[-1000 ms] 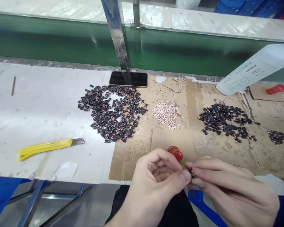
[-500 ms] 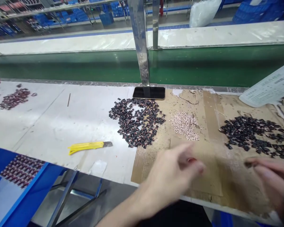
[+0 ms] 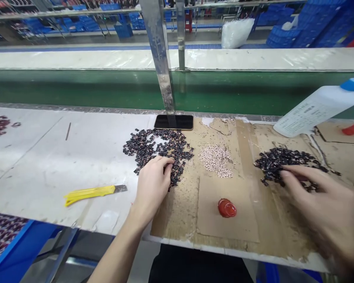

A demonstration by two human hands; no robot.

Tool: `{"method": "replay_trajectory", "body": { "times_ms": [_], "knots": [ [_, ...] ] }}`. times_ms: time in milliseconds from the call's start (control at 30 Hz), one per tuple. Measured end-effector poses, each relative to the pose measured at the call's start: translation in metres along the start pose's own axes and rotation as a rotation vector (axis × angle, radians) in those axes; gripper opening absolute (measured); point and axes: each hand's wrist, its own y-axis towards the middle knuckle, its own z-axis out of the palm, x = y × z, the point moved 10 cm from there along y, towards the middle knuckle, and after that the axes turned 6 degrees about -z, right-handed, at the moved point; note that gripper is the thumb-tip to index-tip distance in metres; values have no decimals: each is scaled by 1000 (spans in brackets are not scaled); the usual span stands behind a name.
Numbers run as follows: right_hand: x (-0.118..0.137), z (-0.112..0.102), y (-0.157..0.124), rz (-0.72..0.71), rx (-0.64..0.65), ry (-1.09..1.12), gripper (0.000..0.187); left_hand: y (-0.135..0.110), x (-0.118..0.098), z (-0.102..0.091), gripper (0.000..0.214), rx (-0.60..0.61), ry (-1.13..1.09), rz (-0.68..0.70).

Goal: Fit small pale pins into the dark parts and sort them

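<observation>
Okay, on the head view I have the left grip [image 3: 152, 184] curled over the lower edge of the left heap of dark pieces [image 3: 156, 147]. Its fingers [image 3: 168, 165] bend downward with their tips among the pieces, so it is partly closed, but I cannot tell whether it has hold of anything. The right grip [image 3: 321, 208] hangs at the lower edge of the right heap of dark pieces [image 3: 286, 163], its fingers [image 3: 301, 177] loosely curved and slightly spread, and again I cannot tell if anything sits between them. The pieces are small, angular and black, flecked with coppery pink, and lie in loose, uneven scatters. The left heap straddles the edge where the smooth white counter [image 3: 32, 165] meets a torn, taped layer of rough brown cardboard [image 3: 177, 208]. Between the heaps is a neat mound of tiny pale pink granules [image 3: 216, 160], and below it a glossy red blob [image 3: 226, 207] sits on a flat cardboard sheet [image 3: 227, 224]. At the back, a black smartphone [image 3: 173, 122] lies glass-up against the foot of a polished steel upright [image 3: 161, 67]. A yellow plastic utility knife [image 3: 94, 192] with a steel blade lies on the white surface, and a translucent white plastic bottle [image 3: 315, 110] with a blue cap lies tilted at the far right.
</observation>
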Motion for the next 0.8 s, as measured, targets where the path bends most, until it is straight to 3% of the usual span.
{"method": "replay_trajectory", "body": {
  "times_ms": [100, 200, 300, 500, 800],
  "knots": [
    [25, 52, 16, -62, 147, -127, 15, -7, 2, -7, 20, -42, -92, -34],
    [49, 106, 29, -119, 353, -151, 18, -18, 4, -10, 18, -43, -250, -79],
    [61, 131, 37, -124, 451, -179, 22, -30, 5, -7, 19, -3, -408, -124],
    [60, 135, 41, -71, 466, -155, 27, -44, 6, -1, 18, 71, -714, -253],
    [33, 102, 39, 195, 217, 126, 15, -55, -24, 15, 8, 144, -843, -246]
  ]
}}
